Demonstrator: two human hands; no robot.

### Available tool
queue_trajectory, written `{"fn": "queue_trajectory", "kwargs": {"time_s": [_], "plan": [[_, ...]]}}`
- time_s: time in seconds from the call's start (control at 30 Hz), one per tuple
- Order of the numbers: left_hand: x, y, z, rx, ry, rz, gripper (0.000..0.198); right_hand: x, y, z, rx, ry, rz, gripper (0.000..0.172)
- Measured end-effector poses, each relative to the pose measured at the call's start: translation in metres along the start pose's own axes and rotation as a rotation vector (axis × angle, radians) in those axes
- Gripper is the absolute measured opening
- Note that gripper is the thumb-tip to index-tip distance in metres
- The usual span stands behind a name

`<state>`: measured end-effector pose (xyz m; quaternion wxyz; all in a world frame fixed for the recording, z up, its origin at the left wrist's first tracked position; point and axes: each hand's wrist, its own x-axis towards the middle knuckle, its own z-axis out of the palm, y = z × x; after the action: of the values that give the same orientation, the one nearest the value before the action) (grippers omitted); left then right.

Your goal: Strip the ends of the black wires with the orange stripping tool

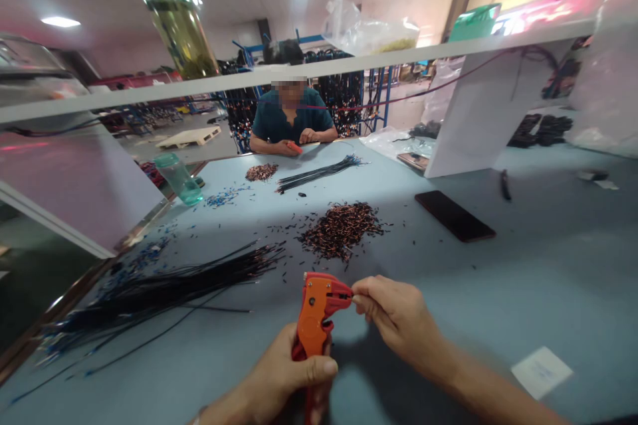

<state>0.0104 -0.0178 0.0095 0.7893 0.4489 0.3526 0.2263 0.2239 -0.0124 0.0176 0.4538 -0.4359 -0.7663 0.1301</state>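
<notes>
My left hand (294, 368) is wrapped round the handle of an orange and red wire stripper (313, 319), held upright above the table with its jaws pointing right. The thumb lies across the handle. At the jaws, my right hand (393, 309) pinches with thumb and forefinger; whatever is between the fingertips is too small and hidden to make out. Beyond the tool lies a heap of short black and copper-coloured pieces (341, 229). To the left, a thick bundle of black wires (199, 289) is spread on the table, with blue bits at its near end.
A phone (454, 216) and a white paper (542, 372) lie to the right. Across the table (399, 259) sits a co-worker (293, 116) holding a red tool. Between us are a smaller wire bundle (319, 174) and a copper-coloured heap (262, 172). A green bottle (179, 179) stands left; a shelf (234, 83) spans above.
</notes>
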Motion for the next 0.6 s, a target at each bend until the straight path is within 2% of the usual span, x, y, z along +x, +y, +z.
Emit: {"fn": "queue_trajectory", "kwargs": {"time_s": [0.4, 0.5, 0.6], "plan": [[0.001, -0.008, 0.0, 0.022, 0.055, 0.013, 0.051, -0.001, -0.003, 0.003, 0.03, 0.003, 0.058, 0.023], [0.002, -0.005, -0.002, 0.005, 0.07, 0.033, 0.051, 0.0, 0.002, 0.003, 0.053, -0.01, 0.109, 0.022], [0.002, 0.004, -0.005, -0.025, 0.148, 0.093, 0.047, 0.001, 0.007, 0.001, 0.07, -0.024, 0.162, 0.022]]}}
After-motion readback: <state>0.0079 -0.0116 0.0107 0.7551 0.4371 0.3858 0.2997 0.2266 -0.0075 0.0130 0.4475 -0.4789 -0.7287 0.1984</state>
